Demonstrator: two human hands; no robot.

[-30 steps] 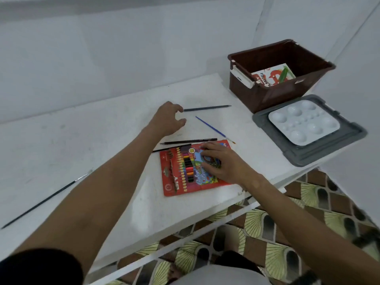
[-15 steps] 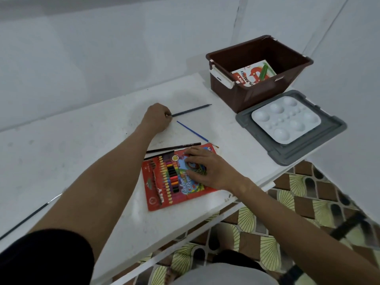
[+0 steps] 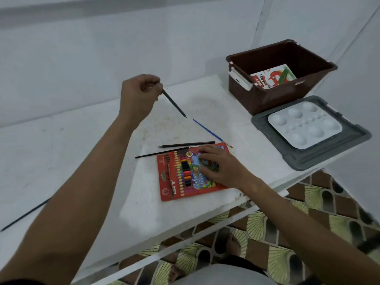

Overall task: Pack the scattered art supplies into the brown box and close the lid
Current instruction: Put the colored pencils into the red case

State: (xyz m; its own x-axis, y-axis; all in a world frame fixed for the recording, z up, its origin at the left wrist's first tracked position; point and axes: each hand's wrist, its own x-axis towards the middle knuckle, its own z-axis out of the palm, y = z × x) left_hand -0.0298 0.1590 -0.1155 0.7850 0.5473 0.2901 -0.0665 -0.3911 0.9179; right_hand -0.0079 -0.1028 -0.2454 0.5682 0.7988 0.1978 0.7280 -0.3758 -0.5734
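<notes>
My left hand (image 3: 138,95) pinches one end of a dark pencil (image 3: 174,103) and holds it above the white table, tip slanting down to the right. My right hand (image 3: 219,165) rests with spread fingers on the red pack of colour pencils (image 3: 181,177) near the table's front edge. A black pencil (image 3: 186,144) and a thin dark brush (image 3: 160,153) lie just behind the pack, and a blue brush (image 3: 207,130) lies diagonally beyond them. The open brown box (image 3: 267,99) at the back right holds a pastels pack (image 3: 271,78). Its grey lid (image 3: 308,159) lies in front, carrying a white palette (image 3: 304,124).
A long dark brush (image 3: 24,215) lies at the far left of the white table (image 3: 82,140). The wall rises directly behind the table. The table's front edge drops to a patterned tile floor (image 3: 308,212), where my feet show.
My left hand closed on the dark pencil that lay on the table and lifted it, swinging its tip downward. My right hand stayed on the colour pencil pack.
</notes>
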